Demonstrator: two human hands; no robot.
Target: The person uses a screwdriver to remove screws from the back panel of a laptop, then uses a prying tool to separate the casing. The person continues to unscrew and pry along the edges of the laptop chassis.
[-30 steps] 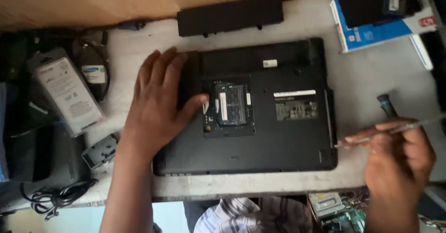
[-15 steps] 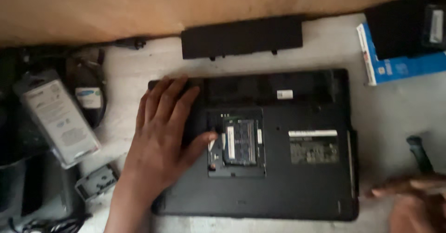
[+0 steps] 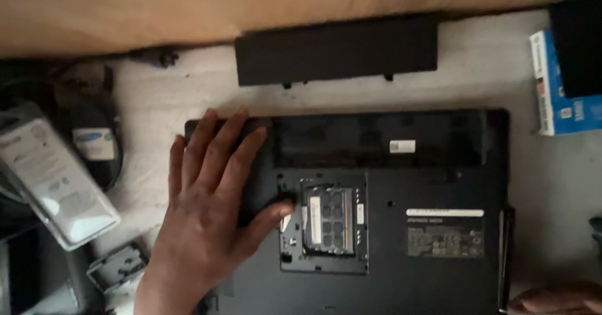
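A pale tabletop (image 3: 157, 108) carries an upturned black laptop (image 3: 401, 227) at its middle, with a long black battery (image 3: 338, 48) lying apart above it, a blue-edged box (image 3: 555, 83) off to the right and a clear-packaged drive (image 3: 53, 177) to the left. The left hand (image 3: 207, 208) lies flat on the laptop's left part, fingers (image 3: 216, 142) spread, thumb touching the edge of the open memory bay (image 3: 329, 218). Only a sliver of the right hand (image 3: 558, 299) shows at the lower right corner, so I cannot tell how its fingers are set

black laptop (image 3: 389, 227) lies bottom-up on the white table, memory bay (image 3: 329, 221) uncovered (module showing).
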